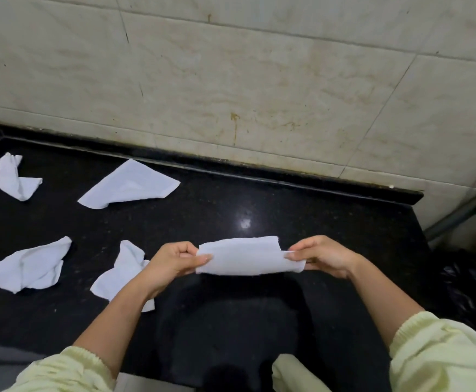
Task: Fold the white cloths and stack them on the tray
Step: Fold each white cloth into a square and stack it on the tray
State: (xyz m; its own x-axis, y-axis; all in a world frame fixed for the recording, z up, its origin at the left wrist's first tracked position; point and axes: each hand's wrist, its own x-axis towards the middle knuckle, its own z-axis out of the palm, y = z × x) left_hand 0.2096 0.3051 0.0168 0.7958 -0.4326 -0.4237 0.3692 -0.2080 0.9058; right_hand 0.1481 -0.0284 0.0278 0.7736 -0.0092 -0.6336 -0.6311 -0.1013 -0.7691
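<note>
A white cloth (245, 257), folded into a narrow strip, is stretched in the air above the black counter (287, 210). My left hand (174, 261) pinches its left end and my right hand (320, 256) pinches its right end. Several loose white cloths lie crumpled on the counter to the left: one at the far left (14, 176), one near the wall (129, 185), one at the near left (31, 265) and one partly under my left forearm (120, 273). A dark tray-like shape (231, 321) lies below the held cloth; its outline is hard to tell.
A tiled wall (259, 80) rises behind the counter. The counter ends at the right, where a metal frame (463, 210) and a dark bag (469, 287) stand. Pale green sleeves cover my forearms low in view.
</note>
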